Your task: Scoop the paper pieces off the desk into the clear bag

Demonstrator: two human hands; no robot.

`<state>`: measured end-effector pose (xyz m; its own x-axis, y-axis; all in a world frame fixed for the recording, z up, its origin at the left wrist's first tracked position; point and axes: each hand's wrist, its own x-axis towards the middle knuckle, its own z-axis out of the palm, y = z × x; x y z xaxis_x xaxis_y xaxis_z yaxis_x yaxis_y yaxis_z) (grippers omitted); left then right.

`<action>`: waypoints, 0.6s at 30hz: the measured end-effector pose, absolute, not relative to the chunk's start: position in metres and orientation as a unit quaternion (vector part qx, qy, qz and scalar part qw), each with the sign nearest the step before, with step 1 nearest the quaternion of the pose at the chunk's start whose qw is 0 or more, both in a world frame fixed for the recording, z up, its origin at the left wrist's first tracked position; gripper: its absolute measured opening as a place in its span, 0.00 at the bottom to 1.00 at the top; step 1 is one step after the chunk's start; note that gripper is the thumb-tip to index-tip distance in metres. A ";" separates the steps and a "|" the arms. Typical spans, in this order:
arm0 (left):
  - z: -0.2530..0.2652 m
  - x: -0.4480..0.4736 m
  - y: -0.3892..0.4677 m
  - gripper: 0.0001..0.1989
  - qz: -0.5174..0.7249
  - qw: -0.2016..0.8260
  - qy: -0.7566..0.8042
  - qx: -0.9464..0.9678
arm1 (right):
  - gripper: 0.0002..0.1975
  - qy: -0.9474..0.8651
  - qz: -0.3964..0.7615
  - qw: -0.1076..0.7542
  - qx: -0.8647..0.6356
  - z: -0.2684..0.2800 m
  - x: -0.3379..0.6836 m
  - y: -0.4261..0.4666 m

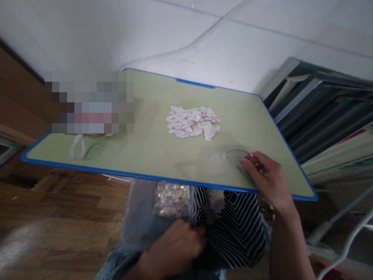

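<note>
My right hand [269,175] is closed on a clear plastic protractor [234,155], with its printed scale low over the near right part of the table [151,151]. A few small paper bits [215,156] lie beside the protractor. Farther back is a loose pile of torn white and pinkish paper scraps [192,122]. Below the table edge my left hand [177,243] is closed at the rim of a black-and-white striped cloth bag [241,229]; its fingertips are hidden. Pale scraps [215,202] show in the bag's mouth.
A translucent plastic bin [140,217] sits left of the bag, holding a clear bag of scraps [171,200]. A pixelated object stands at the table's left, with a white loop [78,147] beside it. Dark flat panels [320,101] lean at the right. A cable [186,47] runs along the wall.
</note>
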<state>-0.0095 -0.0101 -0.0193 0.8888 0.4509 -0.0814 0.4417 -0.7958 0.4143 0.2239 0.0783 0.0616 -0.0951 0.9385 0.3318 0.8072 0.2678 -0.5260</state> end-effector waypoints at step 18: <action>-0.020 -0.008 -0.009 0.05 0.009 0.211 0.230 0.950 | 0.22 -0.793 0.352 0.170 -0.468 0.083 0.277 0.070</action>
